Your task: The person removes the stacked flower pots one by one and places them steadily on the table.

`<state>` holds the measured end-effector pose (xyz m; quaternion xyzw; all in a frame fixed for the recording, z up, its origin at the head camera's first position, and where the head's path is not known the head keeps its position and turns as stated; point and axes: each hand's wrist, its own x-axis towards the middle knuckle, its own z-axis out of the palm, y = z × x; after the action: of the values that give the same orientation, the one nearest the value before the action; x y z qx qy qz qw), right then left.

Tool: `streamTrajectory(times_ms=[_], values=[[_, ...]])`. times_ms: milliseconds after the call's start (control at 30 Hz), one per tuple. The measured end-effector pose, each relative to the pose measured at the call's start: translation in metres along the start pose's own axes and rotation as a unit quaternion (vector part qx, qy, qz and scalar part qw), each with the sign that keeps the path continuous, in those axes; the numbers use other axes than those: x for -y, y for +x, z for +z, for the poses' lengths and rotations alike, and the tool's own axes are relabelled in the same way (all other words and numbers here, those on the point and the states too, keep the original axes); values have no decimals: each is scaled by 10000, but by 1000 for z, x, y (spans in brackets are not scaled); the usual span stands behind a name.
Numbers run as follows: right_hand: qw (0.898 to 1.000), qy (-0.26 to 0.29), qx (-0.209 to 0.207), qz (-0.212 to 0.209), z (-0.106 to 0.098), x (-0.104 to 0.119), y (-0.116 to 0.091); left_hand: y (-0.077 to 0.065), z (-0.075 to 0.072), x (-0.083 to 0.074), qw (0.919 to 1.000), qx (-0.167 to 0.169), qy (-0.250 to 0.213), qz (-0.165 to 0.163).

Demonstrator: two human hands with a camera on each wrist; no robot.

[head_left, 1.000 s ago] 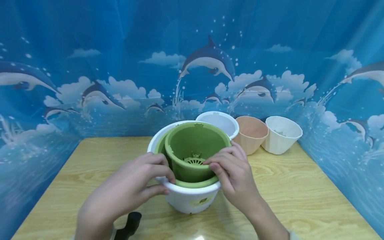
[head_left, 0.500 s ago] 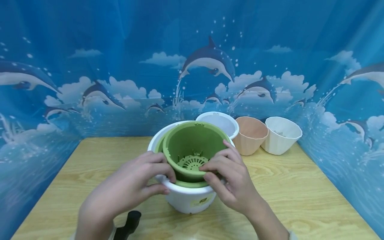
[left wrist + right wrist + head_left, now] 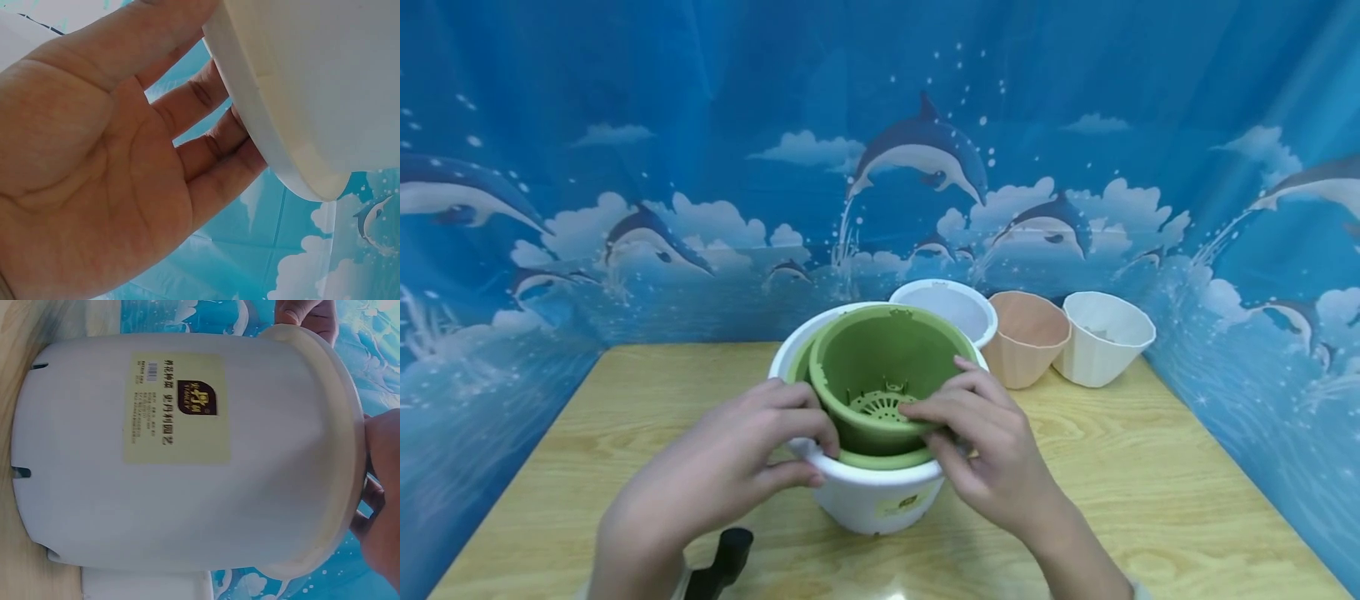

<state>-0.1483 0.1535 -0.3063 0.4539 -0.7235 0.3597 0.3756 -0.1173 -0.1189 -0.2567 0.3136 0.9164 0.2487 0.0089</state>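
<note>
In the head view, a white flowerpot [image 3: 880, 504] stands on the wooden table with a green pot [image 3: 883, 460] nested inside it. A smaller green pot [image 3: 891, 342] with a slotted bottom sits tilted within that one. My left hand [image 3: 737, 458] holds the white pot's near-left rim, fingers over the inside and thumb outside. With my right hand [image 3: 988, 442] I pinch the smaller green pot's near-right rim, fingers inside and thumb outside. A yellow label [image 3: 178, 406] shows on the white pot's side in the right wrist view.
Behind the nested pots stand another white pot [image 3: 951, 308], a peach pot [image 3: 1026, 337] and a cream pot [image 3: 1101, 342] holding something small. A black rod-like object [image 3: 730, 550] is beside my left forearm. A blue dolphin curtain [image 3: 715, 125] surrounds the table [image 3: 1112, 483].
My right hand tipped the smaller green pot's near rim lower and left, then brought it slightly back up and right. My left hand stayed on the white rim.
</note>
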Motion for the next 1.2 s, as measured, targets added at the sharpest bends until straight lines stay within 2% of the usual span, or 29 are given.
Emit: streamTrajectory(times_ms=[233,500,700,967,1200], values=[[9990,-362,-242,-123,-3,2,3,-1,1,-1,10000,21,-16,-88],[9974,-346,-523,-342,-2,5,6,-1,2,-1,10000,-9,45,13],[9963,-368,-494,-601,-2,7,7,0,1,0,10000,17,23,-14],[9986,-316,-284,-301,-2,9,5,1,1,-1,10000,70,18,-30],[9985,-413,-326,-138,-2,7,4,1,1,-1,9998,118,-64,-117]])
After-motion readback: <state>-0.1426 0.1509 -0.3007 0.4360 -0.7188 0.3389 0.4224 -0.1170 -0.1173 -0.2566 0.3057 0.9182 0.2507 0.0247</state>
